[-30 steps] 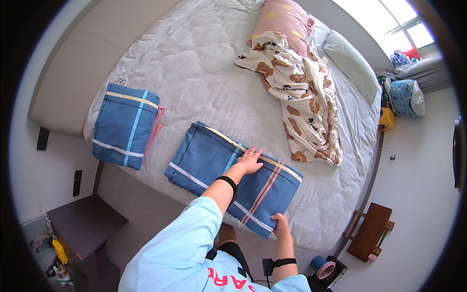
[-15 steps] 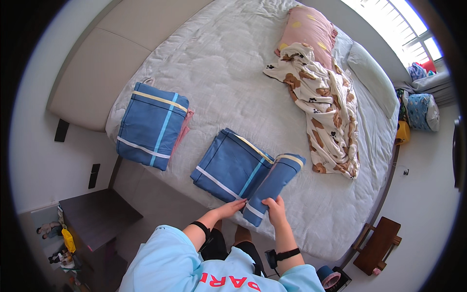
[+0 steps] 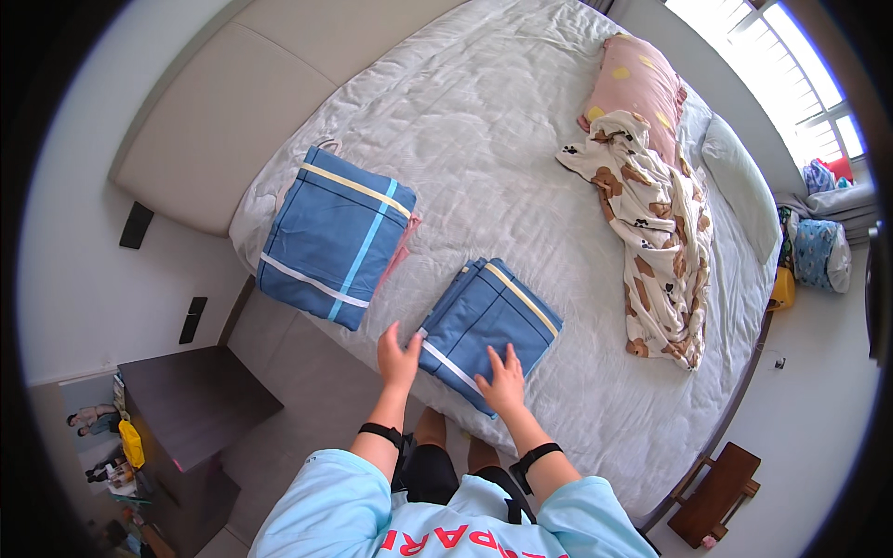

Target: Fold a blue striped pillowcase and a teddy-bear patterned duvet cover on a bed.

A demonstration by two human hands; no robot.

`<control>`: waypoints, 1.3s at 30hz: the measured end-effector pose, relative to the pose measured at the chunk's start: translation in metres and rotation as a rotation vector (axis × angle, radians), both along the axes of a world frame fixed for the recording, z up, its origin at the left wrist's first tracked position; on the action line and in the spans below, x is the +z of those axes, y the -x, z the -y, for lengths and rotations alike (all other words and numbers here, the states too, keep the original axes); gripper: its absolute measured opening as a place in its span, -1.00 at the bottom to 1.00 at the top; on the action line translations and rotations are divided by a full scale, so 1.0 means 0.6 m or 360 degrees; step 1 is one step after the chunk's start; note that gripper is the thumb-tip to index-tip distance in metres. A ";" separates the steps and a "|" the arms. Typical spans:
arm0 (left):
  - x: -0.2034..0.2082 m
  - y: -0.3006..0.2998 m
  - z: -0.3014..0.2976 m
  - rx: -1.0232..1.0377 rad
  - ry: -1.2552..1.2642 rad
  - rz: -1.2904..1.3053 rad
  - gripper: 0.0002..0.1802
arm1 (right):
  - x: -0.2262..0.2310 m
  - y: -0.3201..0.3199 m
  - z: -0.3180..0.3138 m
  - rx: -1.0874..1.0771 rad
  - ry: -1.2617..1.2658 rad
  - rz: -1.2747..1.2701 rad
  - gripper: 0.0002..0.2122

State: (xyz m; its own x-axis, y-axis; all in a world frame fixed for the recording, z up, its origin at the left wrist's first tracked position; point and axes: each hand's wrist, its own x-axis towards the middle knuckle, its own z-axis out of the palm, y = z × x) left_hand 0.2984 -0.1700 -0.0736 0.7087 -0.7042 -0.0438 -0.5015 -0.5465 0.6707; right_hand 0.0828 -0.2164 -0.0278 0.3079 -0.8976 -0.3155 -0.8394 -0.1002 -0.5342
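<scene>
Head view: left hand [image 3: 398, 358] spread beside nearer blue folded cloth [image 3: 493, 316], right hand [image 3: 504, 379] spread over it; loose layers could fan or slip off bed [image 3: 595, 418] if nudged.

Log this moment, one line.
left hand: open, at left edge of folded blue striped bedding; right hand: open, over its near side; brown-print blanket: rumpled

On the front of the person's light blue shirt [image 3: 463, 519] stand big red letters [image 3: 453, 539], which the lower edge partly cuts. The left sleeve [image 3: 335, 493] bears small dark marks, too tiny for reading.
</scene>
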 end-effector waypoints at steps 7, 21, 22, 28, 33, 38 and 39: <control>-0.019 0.002 0.079 -0.0766 -0.0841 -0.0274 -0.02 | -0.080 0.106 -0.004 -0.1590 -0.1378 0.0680 -0.21; 0.076 0.016 0.091 -0.0235 -0.0940 -0.2030 -0.46 | -0.056 0.158 -0.032 -0.1778 -0.1827 0.1675 -0.52; 0.095 0.029 0.091 -0.0204 -0.0811 -0.2048 -0.49 | -0.041 0.165 -0.023 -0.1764 -0.1837 0.1764 -0.52; 0.170 0.041 0.054 -0.0101 -0.0681 -0.1758 -0.51 | 0.029 0.170 0.010 -0.1491 -0.1942 0.1858 -0.60; 0.268 -0.035 0.077 -0.0092 -0.0583 -0.1480 -0.42 | 0.070 0.104 0.067 -0.1130 -0.1897 0.1785 -0.65; 0.404 -0.171 0.123 -0.0313 -0.0054 -0.1389 -0.59 | 0.187 -0.036 0.126 -0.0752 -0.1428 0.2026 -0.63; 0.433 -0.194 0.130 -0.0364 0.0078 -0.1314 -0.58 | 0.216 -0.067 0.133 -0.0637 -0.1176 0.2119 -0.61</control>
State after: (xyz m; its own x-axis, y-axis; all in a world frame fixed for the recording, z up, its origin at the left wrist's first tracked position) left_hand 0.4150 -0.2480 0.1859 0.3033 -0.8405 -0.4489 0.0637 -0.4521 0.8897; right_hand 0.1231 -0.2961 0.1019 0.5010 -0.7616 -0.4110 0.3473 0.6119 -0.7106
